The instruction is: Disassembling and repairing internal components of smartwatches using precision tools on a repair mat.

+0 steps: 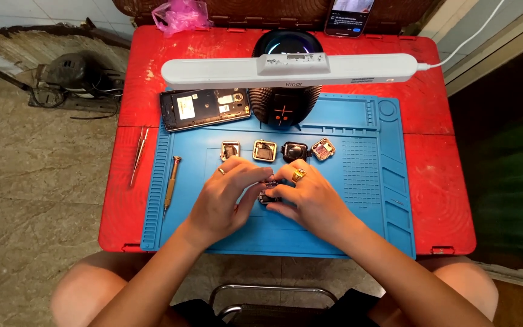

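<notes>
Two bare forearms, no sleeves, no wristwatch, no bracelets. Left hand [222, 200]: one slim gold band ring [221, 171] on a finger, plain and narrow. Right hand [313, 203]: one larger gold ring [298, 175] with a broad, raised face, set on a finger near the far side of the hand. Fingernails short, unpainted as far as visible. Bare knees at the near left and near right edges of the view. Dark shorts [358, 303] at the near edge, between the knees; fabric detail too dim to tell.
</notes>
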